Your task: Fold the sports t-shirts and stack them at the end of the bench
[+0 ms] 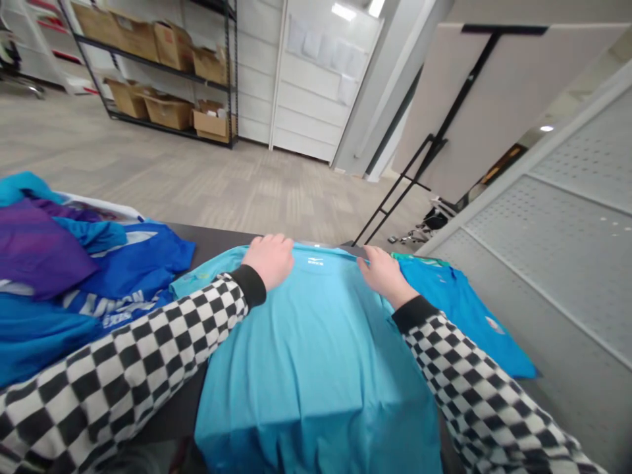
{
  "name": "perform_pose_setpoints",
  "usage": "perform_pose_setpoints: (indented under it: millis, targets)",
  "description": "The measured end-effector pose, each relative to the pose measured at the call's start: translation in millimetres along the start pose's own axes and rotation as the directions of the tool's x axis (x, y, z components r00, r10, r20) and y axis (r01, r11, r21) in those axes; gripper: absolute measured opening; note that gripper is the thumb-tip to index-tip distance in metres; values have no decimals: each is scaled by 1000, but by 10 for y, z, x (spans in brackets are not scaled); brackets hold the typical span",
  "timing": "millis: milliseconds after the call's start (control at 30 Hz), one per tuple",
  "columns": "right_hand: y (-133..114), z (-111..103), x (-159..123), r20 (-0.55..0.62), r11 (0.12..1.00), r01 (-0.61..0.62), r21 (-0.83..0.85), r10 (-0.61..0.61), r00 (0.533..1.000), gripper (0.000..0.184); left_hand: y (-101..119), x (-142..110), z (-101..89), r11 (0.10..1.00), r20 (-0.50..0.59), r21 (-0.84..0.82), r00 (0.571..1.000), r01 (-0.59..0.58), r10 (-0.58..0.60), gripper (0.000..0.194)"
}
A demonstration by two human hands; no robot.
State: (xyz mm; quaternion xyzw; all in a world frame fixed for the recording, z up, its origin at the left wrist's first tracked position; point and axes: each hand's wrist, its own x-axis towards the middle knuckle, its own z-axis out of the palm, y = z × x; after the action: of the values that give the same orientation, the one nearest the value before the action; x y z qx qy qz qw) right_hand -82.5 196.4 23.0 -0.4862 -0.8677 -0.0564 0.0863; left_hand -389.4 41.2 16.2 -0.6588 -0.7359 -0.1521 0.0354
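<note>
A light blue T-shirt [316, 342] lies spread in front of me, its collar at the far end and a small white print just below the neckline. Its lower part hangs down over the near edge, with loose wrinkles across the body. My left hand [270, 261] is closed on the fabric at the left shoulder, fingertips partly hidden. At the right shoulder, my right hand [385, 271] pinches the cloth between thumb and fingers. The shirt's left sleeve spreads out beyond my left wrist.
A heap of blue and purple shirts [133, 263] lies on the dark table [217, 238] at left. To the right is a flat blue shirt [459, 309], beside a grey perforated partition [557, 243]. A board on a black stand [439, 131] and shelves with cardboard boxes [170, 108] stand beyond.
</note>
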Motion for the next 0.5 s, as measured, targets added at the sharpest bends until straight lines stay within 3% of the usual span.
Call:
perform_pose_setpoints:
  millis: [100,200,367,500]
  targets:
    - [-279,98,-215,68,995,51,82,-57,996,77,265,-130,194,998,142,-69,990,15,-5,77]
    - [-432,227,-323,232,992,16,123,-44,972,91,262,-162,342,996,274,-84,962,25,-1,102]
    - [-441,251,-385,306,990,-9,144,-36,951,101,92,-308,377,996,258,-89,966,0,23,111]
    - [-499,234,-541,283,988,-16,153,-28,959,103,75,-380,287,995,261,-97,965,17,9,111]
